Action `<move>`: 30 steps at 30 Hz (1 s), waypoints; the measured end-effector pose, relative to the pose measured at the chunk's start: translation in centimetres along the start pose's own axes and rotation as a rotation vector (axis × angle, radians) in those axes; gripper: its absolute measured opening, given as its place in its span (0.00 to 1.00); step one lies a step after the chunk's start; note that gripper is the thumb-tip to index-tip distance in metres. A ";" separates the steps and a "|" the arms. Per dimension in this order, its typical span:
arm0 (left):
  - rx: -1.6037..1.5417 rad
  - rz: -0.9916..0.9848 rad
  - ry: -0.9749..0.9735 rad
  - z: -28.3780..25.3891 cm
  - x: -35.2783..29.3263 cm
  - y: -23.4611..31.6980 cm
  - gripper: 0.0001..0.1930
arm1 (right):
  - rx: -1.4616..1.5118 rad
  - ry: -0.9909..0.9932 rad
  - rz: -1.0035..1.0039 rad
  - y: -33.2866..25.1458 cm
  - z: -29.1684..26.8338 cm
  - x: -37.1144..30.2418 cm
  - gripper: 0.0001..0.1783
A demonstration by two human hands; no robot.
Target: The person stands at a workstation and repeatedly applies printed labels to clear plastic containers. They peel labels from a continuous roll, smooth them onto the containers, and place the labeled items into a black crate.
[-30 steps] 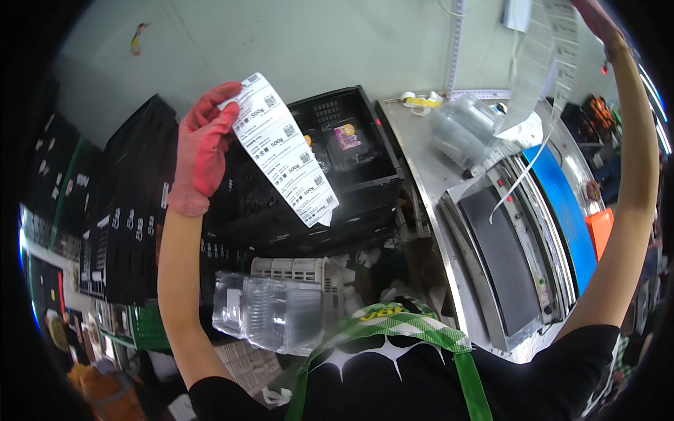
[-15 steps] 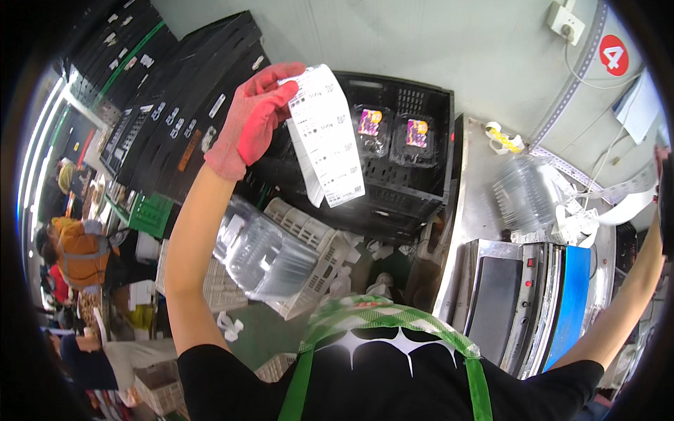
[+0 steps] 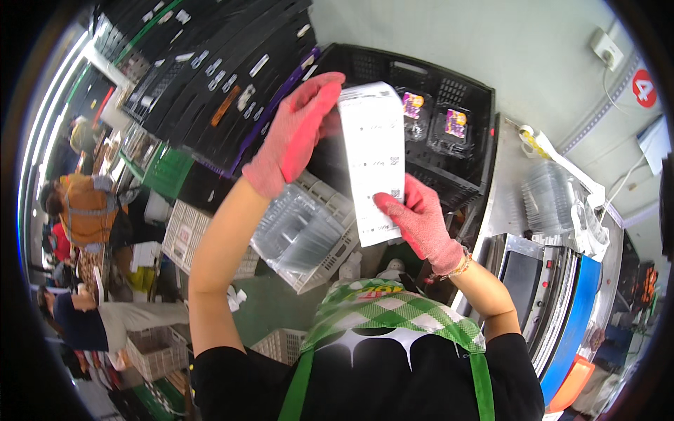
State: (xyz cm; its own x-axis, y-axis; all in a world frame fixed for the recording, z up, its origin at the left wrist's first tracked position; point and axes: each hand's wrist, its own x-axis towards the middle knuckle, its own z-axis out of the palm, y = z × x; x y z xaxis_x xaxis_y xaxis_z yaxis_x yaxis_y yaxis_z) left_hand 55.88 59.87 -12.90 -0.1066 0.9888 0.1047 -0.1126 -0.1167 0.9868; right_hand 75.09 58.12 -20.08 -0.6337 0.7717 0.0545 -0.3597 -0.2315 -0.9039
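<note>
A long white strip of printed labels (image 3: 375, 151) hangs in front of me, its upper end folded over. My left hand (image 3: 298, 130), in a red and pink glove, is closed at the strip's upper left corner, with the fingertips partly blurred. Lower down, my right hand (image 3: 425, 221), gloved alike, pinches the strip's right edge near its bottom end, thumb on the printed face. Behind the strip, a black crate (image 3: 449, 172) holds clear packs with purple labels, including one pack (image 3: 451, 131) on the right.
Stacked black crates (image 3: 210, 84) rise at the left. Below is a pale crate (image 3: 326, 259) with clear plastic containers (image 3: 291, 228). On the metal bench at right are a wrapping machine (image 3: 523, 277), stacked clear trays (image 3: 546, 200) and a label backing strip (image 3: 572, 168). People stand far left.
My right hand has come in from the far right and taken hold of the strip's lower part. My left hand and the strip have shifted right in view.
</note>
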 end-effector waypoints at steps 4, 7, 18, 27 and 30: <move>-0.180 -0.066 -0.074 -0.9 -8.2 -4.1 0.30 | 0.067 0.106 -0.060 2.1 2.1 1.4 0.27; -0.239 -0.140 0.079 0.7 -12.8 -6.9 0.35 | 0.030 0.137 -0.028 4.0 3.1 1.2 0.35; -0.100 -0.191 0.399 0.6 -20.7 -14.2 0.23 | -0.930 -0.308 0.364 5.4 3.1 -2.7 0.13; -0.474 -0.479 0.467 -3.8 -23.8 -14.2 0.13 | -0.618 -0.595 0.694 11.3 4.7 -0.3 0.08; -0.592 -0.466 0.634 -5.6 -26.2 -16.8 0.12 | -0.738 -0.700 0.610 13.5 6.7 1.7 0.12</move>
State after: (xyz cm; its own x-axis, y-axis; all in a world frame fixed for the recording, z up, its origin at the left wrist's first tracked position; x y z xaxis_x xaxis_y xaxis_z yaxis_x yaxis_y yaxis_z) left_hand 55.03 35.41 -32.90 -0.4169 0.7344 -0.5356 -0.7360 0.0730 0.6731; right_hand 64.55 52.33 -29.33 -0.8829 0.1075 -0.4571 0.4681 0.1254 -0.8747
